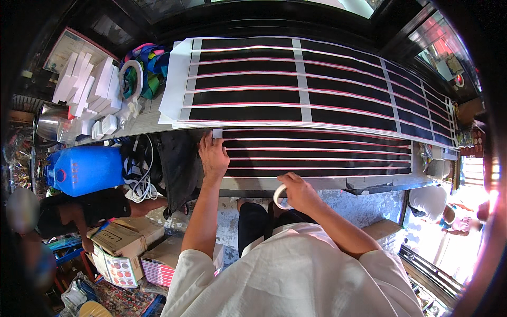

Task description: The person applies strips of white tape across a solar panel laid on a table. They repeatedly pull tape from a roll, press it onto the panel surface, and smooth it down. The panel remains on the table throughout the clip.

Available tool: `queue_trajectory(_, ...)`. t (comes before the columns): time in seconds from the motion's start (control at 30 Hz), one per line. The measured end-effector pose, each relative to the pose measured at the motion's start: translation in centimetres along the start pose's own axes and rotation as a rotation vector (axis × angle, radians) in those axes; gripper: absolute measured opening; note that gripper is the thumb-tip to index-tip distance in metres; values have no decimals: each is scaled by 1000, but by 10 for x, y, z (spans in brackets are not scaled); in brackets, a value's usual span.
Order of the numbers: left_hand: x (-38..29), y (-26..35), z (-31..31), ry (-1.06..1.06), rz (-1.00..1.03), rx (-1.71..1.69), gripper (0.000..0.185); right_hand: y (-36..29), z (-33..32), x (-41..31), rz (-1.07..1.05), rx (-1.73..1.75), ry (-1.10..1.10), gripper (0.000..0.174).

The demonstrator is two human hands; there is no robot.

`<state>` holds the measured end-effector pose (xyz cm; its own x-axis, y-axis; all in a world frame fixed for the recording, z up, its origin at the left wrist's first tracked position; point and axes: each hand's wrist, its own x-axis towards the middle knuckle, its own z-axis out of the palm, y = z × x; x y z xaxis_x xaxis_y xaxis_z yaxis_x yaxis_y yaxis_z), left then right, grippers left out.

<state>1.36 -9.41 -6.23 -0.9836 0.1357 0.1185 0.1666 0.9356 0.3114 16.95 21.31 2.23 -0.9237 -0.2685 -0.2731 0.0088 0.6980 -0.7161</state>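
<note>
Before me a black sheet with white and red lines (317,154) lies lengthwise on the grey tabletop. My left hand (214,155) rests at its left end, thumb apart from the fingers, just below a small pale strip (217,134) at the corner. A roll of whitish tape (277,196) hangs from my right hand (302,194), gripped at its right side, near the table's front edge. Behind, on a raised level, a stack of larger white sheets with black panels (245,81) spreads across. Pale grey strips (302,81) cross those panels.
White boxes (101,85), another tape roll (139,79) and coloured straps (152,81) sit at the upper left. Below are a blue jerrycan (89,170), a black bag (178,174) and white cables (147,190). A person (87,214) is beside cardboard boxes (119,239) at left.
</note>
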Motion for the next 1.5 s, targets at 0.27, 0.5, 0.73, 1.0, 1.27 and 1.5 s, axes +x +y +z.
queue_trajectory(0.27, 2, 1, -4, -27, -16, 8, 33, -43, 54, 92, -382, -222, 34, 31)
queue_trajectory(0.5, 6, 3, -6, -41, -36, 10, 33, -59, 75, 163, -235, -240, -106, 44)
queue_trajectory(0.73, 6, 5, -16, -70, -48, 1, 34, -40, 67, 173, -237, -284, -197, 38)
queue_trajectory(1.0, 4, 5, -15, -54, -15, 6, 33, 14, 8, 119, -139, -297, -147, 26)
queue_trajectory(1.27, 16, 10, -18, -72, -24, 57, 32, 52, -33, 39, -146, 6, 85, 27)
queue_trajectory(1.5, 50, -3, -12, 35, 162, 129, 29, 50, -44, -42, -156, 122, 253, 70)
